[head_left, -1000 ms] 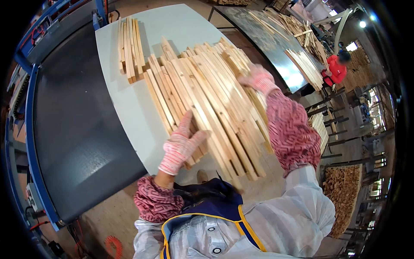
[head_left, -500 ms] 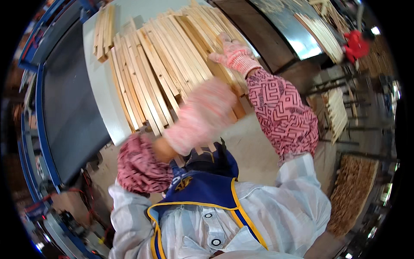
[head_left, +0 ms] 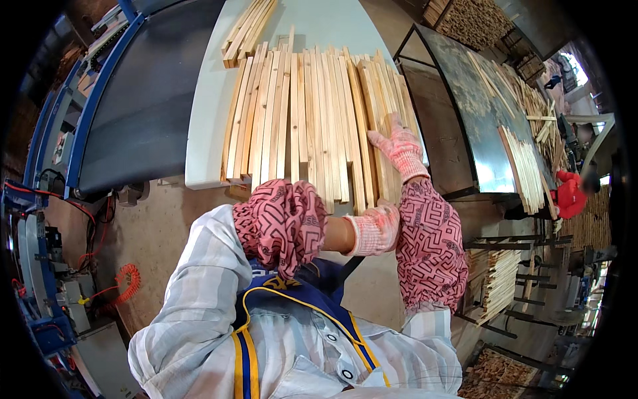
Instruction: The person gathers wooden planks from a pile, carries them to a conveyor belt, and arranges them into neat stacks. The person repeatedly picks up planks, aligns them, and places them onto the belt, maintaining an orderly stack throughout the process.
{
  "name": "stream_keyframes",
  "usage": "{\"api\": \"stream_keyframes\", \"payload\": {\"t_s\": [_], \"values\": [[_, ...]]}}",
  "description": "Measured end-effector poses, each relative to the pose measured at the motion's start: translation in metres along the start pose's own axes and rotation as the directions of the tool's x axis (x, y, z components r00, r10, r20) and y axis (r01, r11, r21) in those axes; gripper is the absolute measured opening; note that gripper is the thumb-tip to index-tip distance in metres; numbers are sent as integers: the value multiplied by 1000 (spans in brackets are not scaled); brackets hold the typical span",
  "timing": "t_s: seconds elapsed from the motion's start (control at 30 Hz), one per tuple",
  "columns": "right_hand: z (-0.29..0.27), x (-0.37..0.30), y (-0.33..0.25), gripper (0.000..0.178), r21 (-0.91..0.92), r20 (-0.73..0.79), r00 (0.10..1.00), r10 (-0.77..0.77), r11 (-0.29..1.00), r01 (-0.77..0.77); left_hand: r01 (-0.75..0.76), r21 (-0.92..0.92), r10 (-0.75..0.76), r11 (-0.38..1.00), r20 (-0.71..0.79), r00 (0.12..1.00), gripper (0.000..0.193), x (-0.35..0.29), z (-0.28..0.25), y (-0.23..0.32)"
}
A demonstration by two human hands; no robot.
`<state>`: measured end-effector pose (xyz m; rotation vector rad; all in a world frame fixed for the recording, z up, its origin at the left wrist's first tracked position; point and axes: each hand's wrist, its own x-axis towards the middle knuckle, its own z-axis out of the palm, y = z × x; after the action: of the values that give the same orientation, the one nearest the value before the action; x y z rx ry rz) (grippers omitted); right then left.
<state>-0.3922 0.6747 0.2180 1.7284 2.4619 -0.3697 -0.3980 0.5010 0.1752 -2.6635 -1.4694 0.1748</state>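
A row of long, pale wooden strips [head_left: 323, 120] lies side by side on a light grey-white table [head_left: 206, 146], their near ends uneven and some jutting past the edge. My right hand [head_left: 402, 149], in a pink-and-white knit glove, rests on the strips at the right side, thumb and fingers spread. At the near ends of those same strips is my left hand [head_left: 376, 231], gloved alike, its fingers curled in against the wood. What its fingers hold is hidden. Patterned pink sleeve covers wrap both forearms. A smaller bundle of strips [head_left: 249, 30] lies apart at the far left.
A dark conveyor belt [head_left: 149, 100] with a blue frame runs along the left. Beyond a gap at right stands a dark metal table [head_left: 458, 80] bearing more strips [head_left: 522, 166]. A person in red [head_left: 570, 193] is at far right. A coiled red hose [head_left: 129, 282] hangs lower left.
My left hand, blurred before over the middle of the row, has moved right to the near ends of the right-hand strips. My right hand stays on the strips. The whole view has turned.
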Motion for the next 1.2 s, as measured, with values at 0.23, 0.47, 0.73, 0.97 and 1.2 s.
{"api": "stream_keyframes", "payload": {"t_s": [0.23, 0.47, 0.73, 0.97, 1.2], "values": [[7, 1, -10, 97, -139, -6, 998, -63, 988, 62, -367, -227, 395, 902, 95, 914, 19, -13, -7, -37], [54, 21, 61, 70, 228, -412, 856, -312, 874, 428, -525, -671, -177, 523, -688, 704, 35, -95, -26, -135], [94, 49, 60, 58, 783, -525, 850, -26, 376, 495, -114, -993, -972, 28, -54, 230, 71, -152, 105, -224], [64, 36, 31, 86, 845, -191, 980, -58, 497, 195, 123, -908, -878, -401, 419, 232, 99, -133, 35, -216], [40, 26, 13, 81, 971, 70, 970, -231, 237, -13, 40, -854, -774, -518, 488, 404, 100, -137, 39, -230]]}}
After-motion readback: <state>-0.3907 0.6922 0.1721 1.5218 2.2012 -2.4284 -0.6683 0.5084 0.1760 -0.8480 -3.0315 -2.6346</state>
